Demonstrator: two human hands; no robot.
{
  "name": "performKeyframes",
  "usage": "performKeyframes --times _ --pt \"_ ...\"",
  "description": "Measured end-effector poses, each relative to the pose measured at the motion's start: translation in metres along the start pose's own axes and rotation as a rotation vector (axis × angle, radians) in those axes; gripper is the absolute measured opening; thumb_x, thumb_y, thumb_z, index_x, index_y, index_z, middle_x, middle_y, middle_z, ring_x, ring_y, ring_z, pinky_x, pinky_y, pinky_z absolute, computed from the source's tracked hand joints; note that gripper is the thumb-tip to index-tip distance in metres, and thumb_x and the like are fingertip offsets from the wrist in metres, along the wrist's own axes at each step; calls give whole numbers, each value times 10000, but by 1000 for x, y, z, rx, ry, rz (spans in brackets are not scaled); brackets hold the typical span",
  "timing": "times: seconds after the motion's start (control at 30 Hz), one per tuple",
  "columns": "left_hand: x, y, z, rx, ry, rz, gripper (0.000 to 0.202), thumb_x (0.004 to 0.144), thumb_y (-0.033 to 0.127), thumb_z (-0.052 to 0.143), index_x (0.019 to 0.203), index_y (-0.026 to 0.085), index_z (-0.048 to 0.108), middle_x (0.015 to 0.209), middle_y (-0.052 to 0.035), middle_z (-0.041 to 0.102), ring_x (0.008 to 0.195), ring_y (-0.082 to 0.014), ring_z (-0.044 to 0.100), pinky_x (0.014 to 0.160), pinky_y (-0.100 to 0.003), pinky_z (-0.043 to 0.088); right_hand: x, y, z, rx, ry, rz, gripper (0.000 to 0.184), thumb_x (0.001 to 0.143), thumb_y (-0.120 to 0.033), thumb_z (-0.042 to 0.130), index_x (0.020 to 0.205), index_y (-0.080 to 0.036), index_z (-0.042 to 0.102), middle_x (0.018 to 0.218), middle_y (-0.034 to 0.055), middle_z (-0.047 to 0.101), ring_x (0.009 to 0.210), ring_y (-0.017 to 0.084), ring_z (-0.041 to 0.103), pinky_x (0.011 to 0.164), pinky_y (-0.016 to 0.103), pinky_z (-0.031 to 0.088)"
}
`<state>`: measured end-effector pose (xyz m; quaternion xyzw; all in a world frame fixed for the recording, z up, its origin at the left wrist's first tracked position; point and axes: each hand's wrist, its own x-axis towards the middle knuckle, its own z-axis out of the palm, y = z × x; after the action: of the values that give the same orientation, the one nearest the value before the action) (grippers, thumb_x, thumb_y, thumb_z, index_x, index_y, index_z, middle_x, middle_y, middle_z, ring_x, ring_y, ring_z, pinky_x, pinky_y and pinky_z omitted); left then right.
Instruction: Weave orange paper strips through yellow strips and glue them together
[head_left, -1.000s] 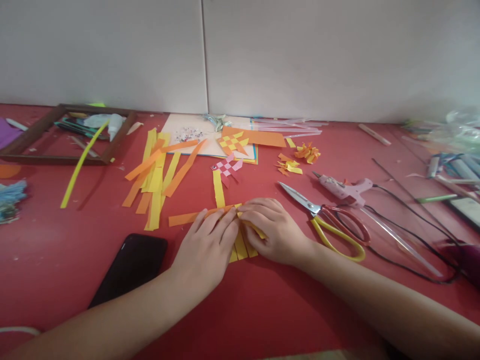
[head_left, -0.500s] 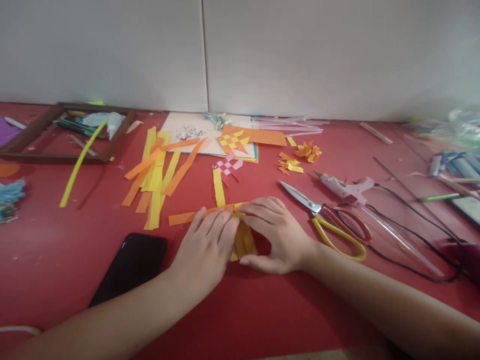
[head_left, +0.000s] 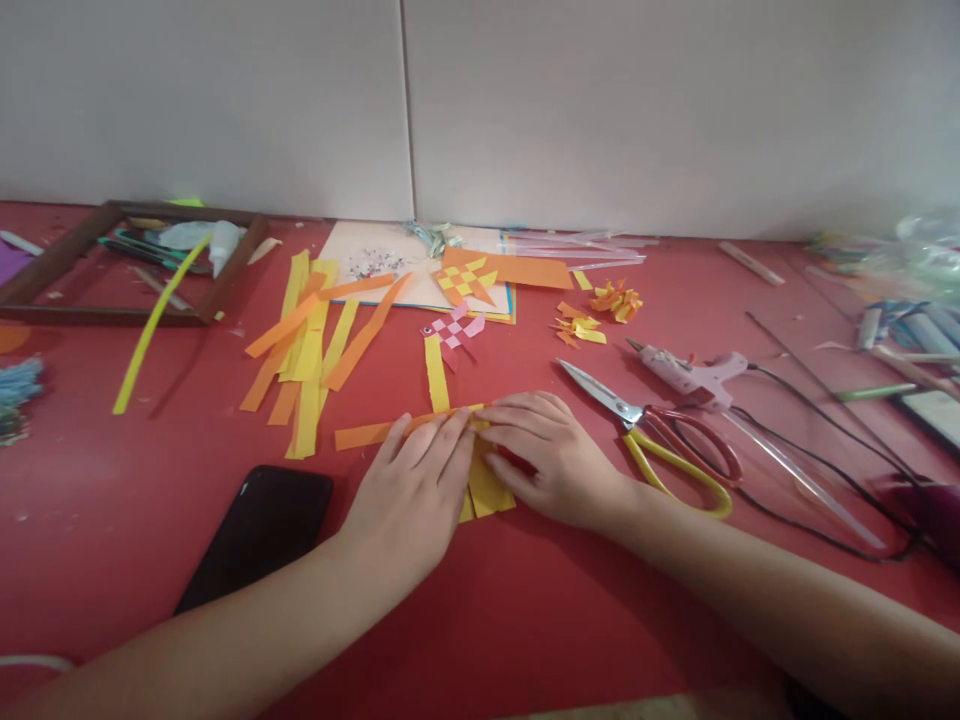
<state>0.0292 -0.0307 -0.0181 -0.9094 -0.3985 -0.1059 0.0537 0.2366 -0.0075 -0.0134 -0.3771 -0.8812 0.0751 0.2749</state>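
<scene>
Yellow flat paper strips [head_left: 491,490] lie side by side on the red tabletop [head_left: 487,630], partly under both hands, with a long orange paper strip [head_left: 362,437] across their far end. The left hand's [head_left: 416,475] fingers rest close together over them; the right hand's [head_left: 559,455] fingers are bent at the far end, thumb apart. Whether either pinches paper I cannot tell. Farther left, a brown rectangular wooden frame [head_left: 150,318] encloses a white plastic bottle [head_left: 223,247] and dark green slender tools [head_left: 150,250]; a bright yellow narrow strip [head_left: 139,352] slants over its near side.
</scene>
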Motion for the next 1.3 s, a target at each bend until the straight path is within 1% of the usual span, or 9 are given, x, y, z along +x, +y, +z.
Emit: performKeyframes --times 0.17,0.37,0.5,0.6,0.77,0.93,1.1,1.3 --pt "2 1 -2 -9 -24 -13 455 955 146 347 1393 88 454 1411 -107 520 1204 -274 512 1055 -506 370 1 1 0 6 4 2 182 868 -198 561 1013 -188 670 1099 82 710 1039 236 615 924 440 484" --pt "2 1 -3 -24 -22 -16 426 927 122 365 1318 94 531 1398 -118 528 1193 -279 522 1045 -505 395 1 1 -2 9 -2 6 168 873 -208 573 1013 -178 660 1107 72 706 1042 244 599 933 445 468" --pt "1 1 -4 -26 -30 -22 386 917 122 380 1239 105 591 1372 -123 547 1177 -283 534 1044 -511 400 0 1 -1 13 -11 17 244 874 -209 564 1107 -179 628 1149 83 688 1103 249 578 957 454 453" --pt "1 1 -4 -19 -17 -7 394 922 123 369 1253 97 581 1354 -122 562 1191 -285 525 1051 -518 388 -1 1 -1 14 -31 33 314 869 -206 549 1179 -179 589 1145 91 684 1127 260 568 963 464 443" --pt "2 1 -3 -6 16 -16 415 937 140 361 1310 92 537 1347 -123 570 1188 -276 529 1056 -513 377 0 1 -2 3 -57 62 342 840 -207 550 1178 -162 572 1130 112 673 1127 274 557 967 473 430" --pt "2 1 -5 -19 -7 -10 410 920 139 371 1278 133 572 1344 -116 571 1198 -283 525 1058 -531 369 1 0 -2 1 -65 72 363 830 -205 542 1192 -174 557 1143 108 664 1141 278 540 983 479 408" --pt "1 1 -4 -15 11 -4 413 926 138 359 1282 99 564 1323 -135 586 1189 -289 536 1049 -537 382 2 -1 -2 -23 -59 71 372 819 -198 552 1190 -162 552 1144 109 660 1141 284 527 982 469 400" --pt "3 3 -6 -10 11 -11 362 910 129 409 1194 172 629 1319 -116 591 1192 -290 543 1047 -547 390 3 -2 -3 -10 -49 88 351 832 -202 541 1182 -181 558 1134 106 665 1128 279 534 971 475 401"
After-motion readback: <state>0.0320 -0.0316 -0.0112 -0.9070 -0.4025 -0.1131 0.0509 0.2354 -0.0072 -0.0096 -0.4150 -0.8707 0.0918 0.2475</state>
